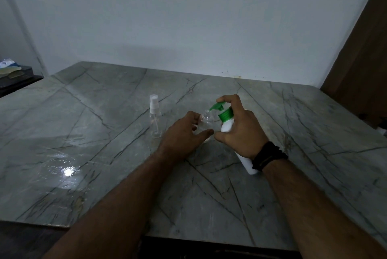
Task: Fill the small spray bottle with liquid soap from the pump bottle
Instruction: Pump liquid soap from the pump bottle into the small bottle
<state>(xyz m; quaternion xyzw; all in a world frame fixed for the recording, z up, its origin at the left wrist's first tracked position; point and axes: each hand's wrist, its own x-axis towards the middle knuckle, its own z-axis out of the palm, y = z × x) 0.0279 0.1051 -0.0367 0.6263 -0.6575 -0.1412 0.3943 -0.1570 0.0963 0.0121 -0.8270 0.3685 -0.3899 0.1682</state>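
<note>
A small clear spray bottle [205, 123] stands uncapped on the marble table [104, 124], and my left hand [182, 135] grips it from the left with fingers and thumb around its body. My right hand [238, 126] holds the white pump bottle [227, 125] with a green collar, tilted toward the small bottle. A finger rests on top of the green pump head [217, 106], whose spout points over the open neck. The bottle's lower end shows below my right wrist, which wears a black band. The spray top [154, 106], white with a clear dip tube, stands on the table to the left.
A wall runs along the far edge of the table. A brown wooden panel [364, 53] stands at the right. A dark stand with papers [14, 72] sits beyond the left edge. A bright reflection lies on the table's left side.
</note>
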